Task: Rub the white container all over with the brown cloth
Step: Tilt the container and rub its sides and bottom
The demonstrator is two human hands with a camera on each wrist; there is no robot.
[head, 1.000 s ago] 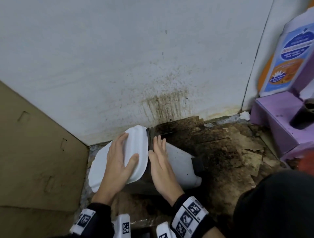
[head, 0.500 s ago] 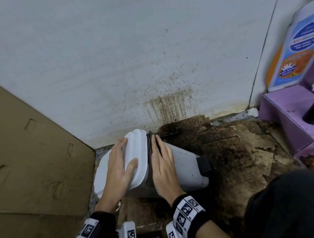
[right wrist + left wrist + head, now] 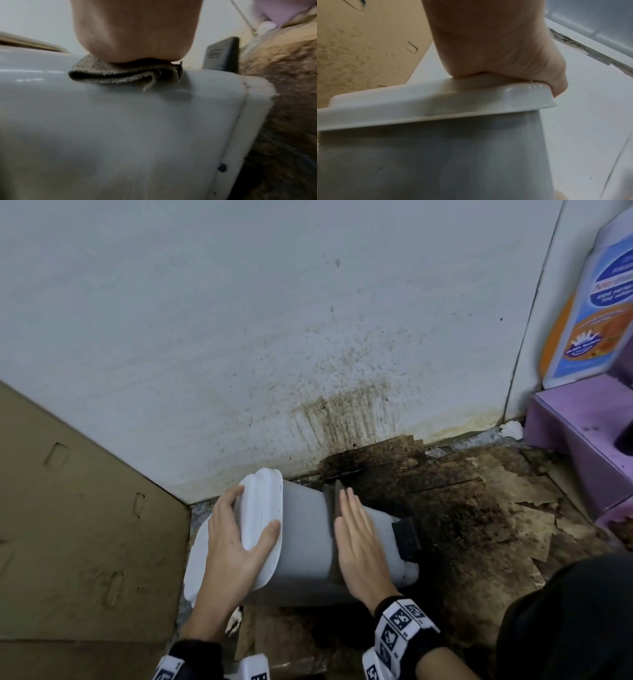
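container: the white container (image 3: 305,539) lies tipped on its side on the floor (image 3: 479,529), right at the foot of the wall (image 3: 274,337), lid end towards the cardboard, black part (image 3: 406,537) at the other end
lid: the white lid (image 3: 260,508) is on, and we see its rim close up in our left wrist view
left hand: our left hand (image 3: 233,546) grips the lid end, fingers (image 3: 226,501) curled over the far edge, thumb hooked on the near side
right hand: our right hand (image 3: 359,539) lies flat on the container's side with fingers (image 3: 349,505) straight and together, not curled round anything, just pressing down on the cloth
cloth: the brown cloth (image 3: 123,73) is folded up and squashed between our right palm and the container wall, one dark edge peeking out by the fingertips in the head view
floor: stained dark brown, with torn paper bits
cardboard: a tan cardboard sheet (image 3: 75,525) stands just left of the container
right side: a purple box (image 3: 575,433) near the wall, well apart from the container, with a blue and orange bottle (image 3: 596,313) on it
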